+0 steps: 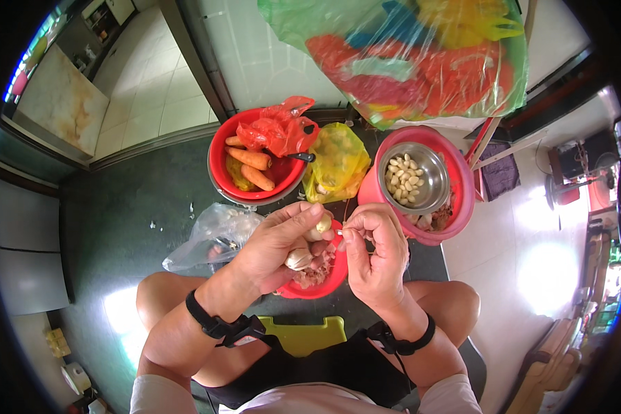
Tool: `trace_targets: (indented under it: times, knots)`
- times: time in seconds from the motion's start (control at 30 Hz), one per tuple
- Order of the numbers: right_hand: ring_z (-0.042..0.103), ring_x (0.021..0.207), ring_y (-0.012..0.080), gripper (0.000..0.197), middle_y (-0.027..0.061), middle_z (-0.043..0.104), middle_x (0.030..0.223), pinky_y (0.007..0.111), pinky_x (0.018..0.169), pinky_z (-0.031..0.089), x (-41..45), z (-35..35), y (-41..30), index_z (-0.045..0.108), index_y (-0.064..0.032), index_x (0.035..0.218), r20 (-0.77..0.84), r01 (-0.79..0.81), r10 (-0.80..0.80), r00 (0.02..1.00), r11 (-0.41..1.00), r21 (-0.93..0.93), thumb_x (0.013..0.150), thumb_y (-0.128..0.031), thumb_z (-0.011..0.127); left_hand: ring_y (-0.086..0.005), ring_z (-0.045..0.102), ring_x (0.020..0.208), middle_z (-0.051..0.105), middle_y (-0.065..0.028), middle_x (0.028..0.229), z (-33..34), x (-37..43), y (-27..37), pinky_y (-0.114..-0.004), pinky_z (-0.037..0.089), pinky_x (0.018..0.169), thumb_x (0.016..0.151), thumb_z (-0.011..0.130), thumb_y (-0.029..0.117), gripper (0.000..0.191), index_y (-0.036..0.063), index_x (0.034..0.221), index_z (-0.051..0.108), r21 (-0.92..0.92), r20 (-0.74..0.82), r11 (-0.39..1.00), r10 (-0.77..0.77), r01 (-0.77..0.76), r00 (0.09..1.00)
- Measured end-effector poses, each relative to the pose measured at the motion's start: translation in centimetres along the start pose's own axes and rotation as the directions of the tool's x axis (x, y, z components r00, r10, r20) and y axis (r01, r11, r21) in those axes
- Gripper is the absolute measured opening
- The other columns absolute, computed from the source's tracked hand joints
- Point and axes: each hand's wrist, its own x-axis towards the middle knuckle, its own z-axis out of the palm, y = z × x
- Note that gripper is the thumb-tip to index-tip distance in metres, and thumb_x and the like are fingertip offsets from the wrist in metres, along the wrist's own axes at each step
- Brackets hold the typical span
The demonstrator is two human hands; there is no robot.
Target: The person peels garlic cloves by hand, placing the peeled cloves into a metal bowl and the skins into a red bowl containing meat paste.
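Note:
My left hand (284,243) is closed around several garlic cloves, some in their skins (299,259), with a peeled clove (323,223) at its thumb and fingertips. Beside it, my right hand (375,253) pinches a small whitish piece (340,233) between thumb and finger; whether it is skin or clove I cannot tell. Beneath both hands sits a red plastic bowl (336,277) holding garlic skins (313,277). Peeled garlic cloves (403,178) lie in a steel bowl (437,186), which rests inside a pink tub (466,207) that also contains peelings.
A red basin (217,173) holds carrots (251,158), a red plastic bag (279,129) and a knife with a black handle (302,157). Nearby are a yellow bag (339,160) and a clear bag (217,233). A large green bag (419,67) stands beyond; a yellow-green stool (305,336) is between my legs.

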Motion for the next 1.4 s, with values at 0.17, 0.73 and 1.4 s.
trace_targets:
  times: [0.17, 0.73, 1.4]
  knots:
    - [0.058, 0.063, 0.0212, 0.012, 0.0113, 0.062, 0.084, 0.033, 0.059, 0.049, 0.8, -0.9, -0.5, 0.060, -0.0005, 0.091, 0.016, 0.061, -0.061, 0.998, 0.998, -0.022, 0.088, 0.006, 0.070, -0.0163, 0.068, 0.076, 0.072, -0.0075, 0.093, -0.6, -0.2, 0.3, -0.030, 0.057, 0.060, 0.106, 0.065, 0.031, 0.027, 0.0050, 0.113, 0.066, -0.016, 0.062, 1.000, 0.023, -0.022, 0.998]
    - [0.068, 0.075, 0.0151, 0.023, 0.0114, 0.068, 0.099, 0.026, 0.067, 0.055, 0.3, -0.5, -1.0, 0.069, 0.0025, 0.108, 0.024, -0.085, 0.082, 0.996, 0.975, 0.205, 0.086, 0.004, 0.077, -0.0116, 0.071, 0.085, 0.075, -0.0066, 0.102, -0.5, -0.2, 0.0, -0.026, 0.060, 0.076, 0.095, 0.078, 0.008, 0.029, 0.0012, 0.121, 0.069, 0.270, 0.082, 0.930, 0.235, -0.249, 0.968]
    - [0.061, 0.069, 0.0242, 0.016, 0.0119, 0.061, 0.089, 0.032, 0.058, 0.049, 0.2, -1.0, -0.6, 0.060, -0.0018, 0.096, -0.030, 0.109, -0.111, 0.993, 0.992, -0.060, 0.086, 0.004, 0.071, -0.0130, 0.073, 0.093, 0.075, -0.0088, 0.101, -0.5, -0.1, -0.2, -0.029, 0.063, 0.084, 0.084, 0.084, -0.005, 0.035, 0.0000, 0.116, 0.069, 0.398, 0.134, 0.826, 0.379, -0.400, 0.916]
